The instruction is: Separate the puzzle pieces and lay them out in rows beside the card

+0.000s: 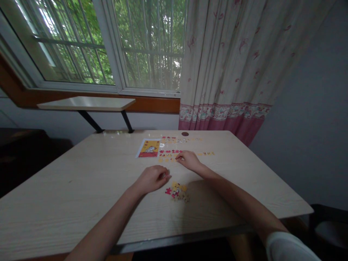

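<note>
My right hand [188, 160] reaches over the rows of small jigsaw puzzle pieces [162, 160]. Its thumb and forefinger pinch a small puzzle piece, mostly hidden by the fingertips. Loosely curled, my left hand [152, 178] rests on the table with nothing visible in it. Just to its right lies a loose heap of puzzle pieces [178, 191] in yellow, red and pale shades, some overlapping. Beyond my hands is a picture card [148, 148] showing a spotted animal on yellow and red. The rows of red and yellow pieces run rightward from the card.
The pale wooden table [89, 188] has a raised shelf [89, 103] on black supports at the back left. A dark round disc [185, 134] lies near the far edge. Behind stand a barred window and a patterned curtain [223, 72]. A dark chair is at right.
</note>
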The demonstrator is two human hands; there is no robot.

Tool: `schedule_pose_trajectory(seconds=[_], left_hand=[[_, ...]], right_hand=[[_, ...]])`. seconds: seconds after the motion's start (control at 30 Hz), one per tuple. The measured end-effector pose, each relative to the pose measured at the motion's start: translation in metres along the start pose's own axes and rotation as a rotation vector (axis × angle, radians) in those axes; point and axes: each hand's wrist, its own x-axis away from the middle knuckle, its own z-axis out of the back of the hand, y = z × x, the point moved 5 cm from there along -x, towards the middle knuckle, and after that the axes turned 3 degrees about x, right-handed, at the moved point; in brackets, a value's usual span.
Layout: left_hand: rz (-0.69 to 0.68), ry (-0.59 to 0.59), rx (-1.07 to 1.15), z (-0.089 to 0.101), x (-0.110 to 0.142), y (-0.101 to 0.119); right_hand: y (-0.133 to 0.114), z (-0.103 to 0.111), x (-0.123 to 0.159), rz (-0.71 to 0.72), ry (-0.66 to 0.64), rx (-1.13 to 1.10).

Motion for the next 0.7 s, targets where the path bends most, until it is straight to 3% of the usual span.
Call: schedule_pose_trajectory(seconds=[0.53, 0.7], left_hand=[[-0.001, -0.008, -0.01, 0.002, 0.0, 0.002], [0.001, -0.007, -0.001, 0.001, 0.0, 0.003]], right_hand=[[-0.004, 0.003, 0.001, 0.097, 0.005, 0.026], [-0.019, 0.015, 0.025, 0.345, -0.002, 0.037]])
